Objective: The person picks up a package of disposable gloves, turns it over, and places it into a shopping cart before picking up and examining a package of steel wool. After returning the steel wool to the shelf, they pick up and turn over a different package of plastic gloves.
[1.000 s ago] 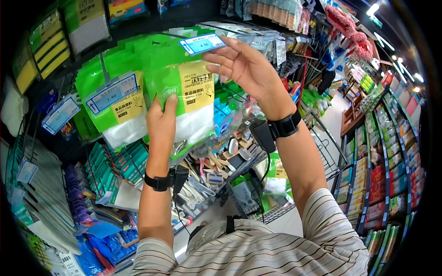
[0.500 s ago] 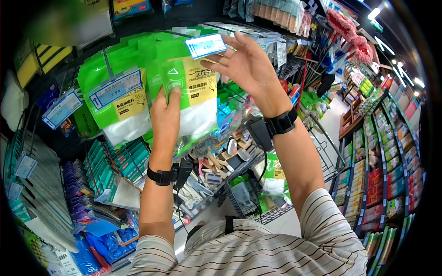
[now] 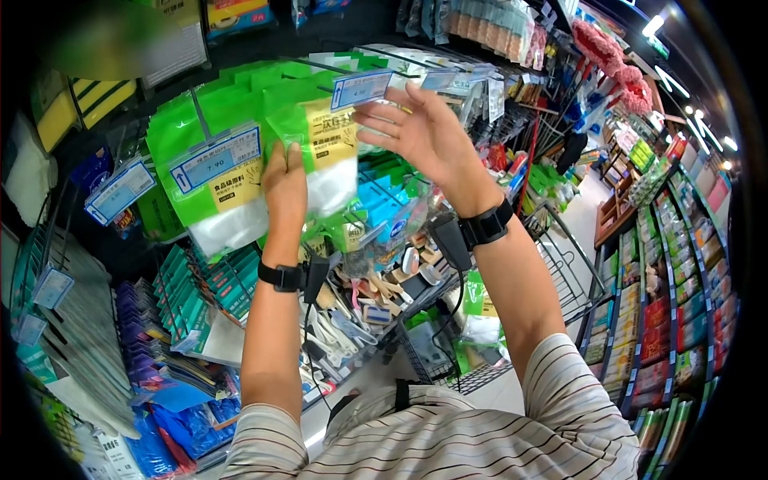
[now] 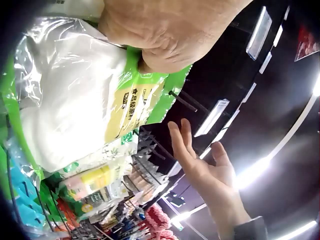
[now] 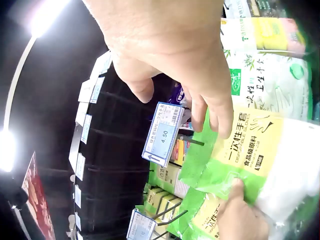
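Observation:
My left hand (image 3: 286, 188) pinches the left edge of a green and yellow packet of disposable gloves (image 3: 334, 178), thumb on its front. In the left wrist view, the clear lower part of the packet (image 4: 75, 90) shows white contents. My right hand (image 3: 436, 148) is raised beside the 4.50 price tag (image 3: 362, 90), its fingers spread near the packet's top. The right wrist view shows its fingertips over the upper part of the packet (image 5: 255, 145); whether they touch it is unclear. Similar packets (image 3: 208, 196) hang at left behind a 7.90 tag (image 3: 214, 160).
Brushes and other tools (image 3: 376, 312) fill the rack below. A wire basket (image 3: 472, 376) holding green packets (image 3: 480, 320) stands lower right of centre. Teal packs (image 3: 180, 296) hang lower left. Shelves of goods (image 3: 656, 320) line the far right, with an aisle floor (image 3: 582, 200) between.
The held packet and my left hand have shifted slightly left and up over the last half second. My right hand is a little lower, and the 4.50 tag sits lower too. More blue packs show below.

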`<state>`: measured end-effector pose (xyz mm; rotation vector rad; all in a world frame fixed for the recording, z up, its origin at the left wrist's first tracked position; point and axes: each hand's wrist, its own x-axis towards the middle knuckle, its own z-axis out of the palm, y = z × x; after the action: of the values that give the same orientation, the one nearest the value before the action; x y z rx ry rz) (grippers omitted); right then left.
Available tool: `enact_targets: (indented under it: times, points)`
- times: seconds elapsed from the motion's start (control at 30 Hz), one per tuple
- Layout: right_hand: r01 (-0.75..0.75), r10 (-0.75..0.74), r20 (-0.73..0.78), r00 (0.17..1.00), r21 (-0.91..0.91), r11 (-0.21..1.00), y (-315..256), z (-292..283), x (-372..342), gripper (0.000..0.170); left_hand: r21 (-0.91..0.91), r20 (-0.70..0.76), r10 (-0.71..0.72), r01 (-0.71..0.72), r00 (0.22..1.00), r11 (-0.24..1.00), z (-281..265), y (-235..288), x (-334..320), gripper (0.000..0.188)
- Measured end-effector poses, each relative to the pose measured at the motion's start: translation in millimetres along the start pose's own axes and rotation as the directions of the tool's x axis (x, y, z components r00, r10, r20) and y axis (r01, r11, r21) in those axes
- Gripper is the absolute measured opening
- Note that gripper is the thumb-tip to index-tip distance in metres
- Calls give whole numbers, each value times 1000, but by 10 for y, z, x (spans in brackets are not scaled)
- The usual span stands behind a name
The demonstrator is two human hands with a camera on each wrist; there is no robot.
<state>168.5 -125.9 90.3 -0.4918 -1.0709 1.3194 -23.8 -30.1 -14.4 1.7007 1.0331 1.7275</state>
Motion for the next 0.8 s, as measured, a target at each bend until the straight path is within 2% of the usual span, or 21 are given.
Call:
enact_targets:
  times: [0.2, 0.23, 0.33, 0.4, 0.47, 0.53, 0.57, 0.6, 0.67, 0.73, 0.8]
  points:
    - [-10, 8, -59, 998, -32, 999, 81, -136, -421, 53, 5, -13, 25, -25, 1000, 1000, 74, -161, 227, 41]
    - [-18, 12, -68, 998, -85, 996, 65, -172, -517, 57, -34, 11, 4, -4, 1000, 999, 65, -205, 208, 42]
    - [-20, 17, -41, 999, -76, 997, 69, -468, -859, 57, 55, -28, 112, -110, 993, 992, 94, -531, 215, 45]
    - [-26, 18, -86, 996, -99, 995, 31, -638, -1150, 52, 201, 9, 16, -17, 1000, 980, -12, -610, 115, 49]
    - [8, -17, -94, 995, -96, 995, -8, -899, -1488, 51, 201, 125, 72, -96, 990, 975, -149, -619, 11, 53]
    - [20, -35, -163, 986, -87, 996, -96, -1134, -1881, 48, 220, 224, -17, -33, 974, 975, -269, -590, -186, 59]
    - [54, -82, -172, 982, -166, 985, -150, -1239, -2095, 49, 144, 220, 33, -66, 975, 987, -298, -622, -366, 58]
    - [56, -111, -260, 959, -210, 976, -192, -1292, -2315, 51, 61, 193, 89, -102, 977, 993, -292, -532, -535, 58]
    - [74, -144, -353, 924, -203, 976, -203, -1571, -2757, 52, 188, 119, 169, -189, 978, 964, -311, -200, -1031, 59]
    - [0, -86, -505, 859, -168, 986, -176, -1839, -3195, 50, 233, 114, 111, -135, 987, 963, -364, -79, -1379, 56]
    - [-71, -47, -639, 768, -157, 985, -70, -2062, -3584, 48, 188, 181, -19, -15, 983, 982, -364, -66, -1702, 54]
